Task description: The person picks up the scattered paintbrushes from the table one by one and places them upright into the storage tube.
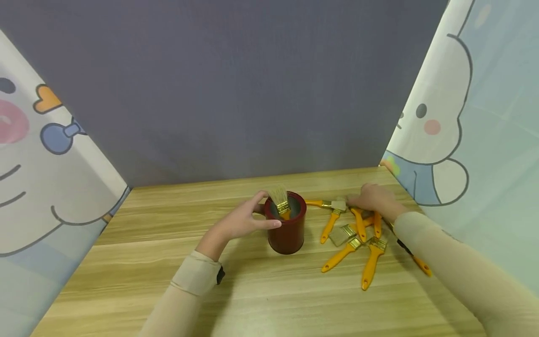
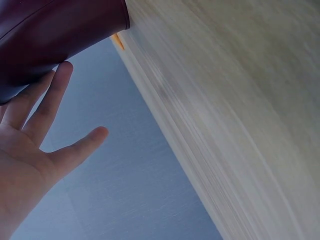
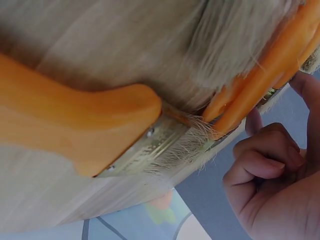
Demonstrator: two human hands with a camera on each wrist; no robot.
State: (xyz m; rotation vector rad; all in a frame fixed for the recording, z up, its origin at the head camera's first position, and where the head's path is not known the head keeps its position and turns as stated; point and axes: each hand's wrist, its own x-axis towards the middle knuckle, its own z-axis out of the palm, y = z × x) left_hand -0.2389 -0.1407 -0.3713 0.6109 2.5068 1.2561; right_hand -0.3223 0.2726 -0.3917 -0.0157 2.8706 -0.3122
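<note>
Left hand (image 1: 241, 222) is cupping the dark red cup (image 1: 287, 224) from its left side. Fingers are spread and mostly straight: thumb lying along the near side of the wall, index reaching the far rim. Left wrist view is showing the fingers (image 2: 47, 105) splayed, one fingertip touching the cup (image 2: 55, 35) wall, thumb held apart from it. No full wrap visible; looks like contact, not a clamp.

The cup is standing upright on the wooden table (image 1: 177, 262), directly right of the left fingers. One brush in the cup (image 1: 281, 204) is sitting handle-down, bristles sticking up above the rim, just past the left index fingertip.

Right hand (image 1: 372, 199) is resting palm-down on the far end of the loose brush pile (image 1: 358, 238). From the head view I cannot tell what the fingers are doing. Right wrist view is showing the fingers (image 3: 267, 155) curled in toward the palm, tips just beside the orange handles (image 3: 260, 75) and bristles; whether they are actually pinching a brush, cannot tell.

The yellow-handled brushes are lying flat, fanning out toward the viewer from under the right fingers, some crossing each other. One brush (image 1: 326, 204) is lying between the right fingertips and the cup, bristle end next to the fingers.
</note>
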